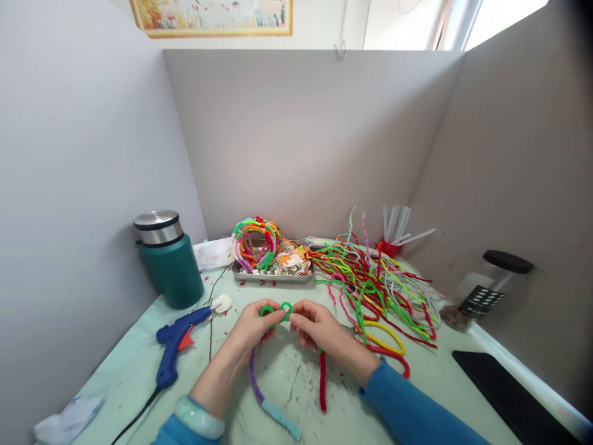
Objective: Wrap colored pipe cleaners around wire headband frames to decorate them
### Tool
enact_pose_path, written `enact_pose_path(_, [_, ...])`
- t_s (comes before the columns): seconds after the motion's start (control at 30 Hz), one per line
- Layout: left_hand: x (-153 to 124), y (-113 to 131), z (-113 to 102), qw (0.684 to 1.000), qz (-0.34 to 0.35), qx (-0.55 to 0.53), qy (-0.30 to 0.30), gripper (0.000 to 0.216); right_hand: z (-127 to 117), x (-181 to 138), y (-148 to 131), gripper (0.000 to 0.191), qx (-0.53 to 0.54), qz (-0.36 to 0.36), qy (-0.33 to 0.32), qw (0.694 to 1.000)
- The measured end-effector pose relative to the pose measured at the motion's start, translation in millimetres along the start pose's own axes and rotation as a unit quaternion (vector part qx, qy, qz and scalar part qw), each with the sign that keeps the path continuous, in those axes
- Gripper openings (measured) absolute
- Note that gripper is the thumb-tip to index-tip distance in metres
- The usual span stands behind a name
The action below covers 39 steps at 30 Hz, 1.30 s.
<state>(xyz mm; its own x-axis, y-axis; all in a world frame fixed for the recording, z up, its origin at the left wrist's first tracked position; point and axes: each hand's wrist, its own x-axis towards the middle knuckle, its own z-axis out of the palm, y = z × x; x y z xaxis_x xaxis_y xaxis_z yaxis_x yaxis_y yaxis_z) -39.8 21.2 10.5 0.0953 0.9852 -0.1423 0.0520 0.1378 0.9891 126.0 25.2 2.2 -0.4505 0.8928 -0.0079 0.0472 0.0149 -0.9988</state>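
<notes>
My left hand [256,322] and my right hand [319,326] meet over the middle of the table, fingertips close together. Between them is a green pipe cleaner [286,303] bent into small loops, which both hands pinch. Below my left hand a purple and light-blue fuzzy strand [256,386] curves down onto the table. A short red fuzzy strand [323,383] shows below my right hand. Whether these strands join the green one is hidden by my hands. Just right of my right hand, scissors handles [383,330], yellow inside, lie partly under pipe cleaners.
A blue glue gun [175,346] with a cord lies left, its tip near a white disc [222,303]. Behind it stands a green flask [170,272]. A metal tray [273,278] holds colourful rings and small pieces. Right are piled pipe cleaners [370,278], a jar [486,287] and a black slab [504,392].
</notes>
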Motion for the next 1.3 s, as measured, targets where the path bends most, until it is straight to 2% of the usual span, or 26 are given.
enact_pose_path(0.13, [-2.9,3.2,2.5,1.000,-0.001,0.026,-0.004,0.032,2.4,2.9,1.9,0.023,-0.016,-0.008,0.017,1.000])
enact_pose_path(0.3, [-6.2,7.4,5.7,0.998,-0.026,-0.032,-0.044,0.036,3.3,4.5,4.0,0.023,-0.001,-0.010,0.043,0.999])
enact_pose_path(0.43, [-5.1,5.5,5.0,0.996,-0.047,-0.053,-0.062,0.034,1.4,2.4,2.3,0.027,0.046,0.012,0.029,0.998])
enact_pose_path(0.57, [-3.7,1.6,1.8,0.994,-0.040,-0.045,-0.086,0.034,-0.8,1.3,2.5,0.031,0.091,0.030,0.006,0.995])
enact_pose_path(0.8, [-4.5,2.4,1.9,0.995,-0.038,-0.043,-0.080,0.032,-3.3,0.7,4.0,0.024,0.162,0.044,-0.034,0.985])
enact_pose_path(1.07, [1.3,1.5,0.7,0.990,-0.038,-0.136,-0.018,0.033,-17.4,6.5,4.4,0.028,0.088,0.036,0.051,0.994])
enact_pose_path(1.3, [0.5,-2.7,6.5,0.994,-0.029,-0.080,-0.061,0.033,-16.5,4.0,-6.2,0.029,-0.023,-0.002,0.053,0.998])
